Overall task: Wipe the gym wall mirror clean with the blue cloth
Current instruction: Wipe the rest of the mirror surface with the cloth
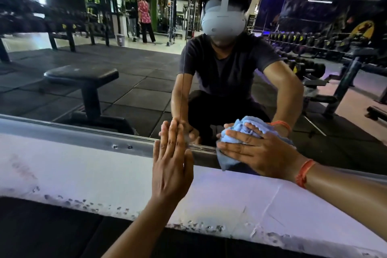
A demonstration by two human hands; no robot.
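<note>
The mirror [125,58] fills most of your view, a wall-wide pane with a vertical seam running down to just above your left fingertips. It reflects you crouched in a dark shirt and a white headset, a black bench off to the left of your fingers, and dumbbell racks to the right. Below the glass runs a metal bottom rail [73,133], passing straight under both sets of fingers. Under that sits the white wall base [94,174], scuffed and chipped along its lower edge, and beneath it the black floor mat [41,232].

Your left hand [170,165] is flat, fingers straight and together, held upright with the fingertips laid on the glass just above the rail; it holds nothing. Your right hand [257,153] is spread over the blue cloth [236,134], fingers lightly curved around the bunched fabric and pressing it against the lowest strip of the mirror, just to the right of your left fingers. The cloth bulges out above and ahead of your right fingertips, and one corner hangs down below them across the rail. An orange thread band [304,173] circles your right wrist, behind the knuckles.
</note>
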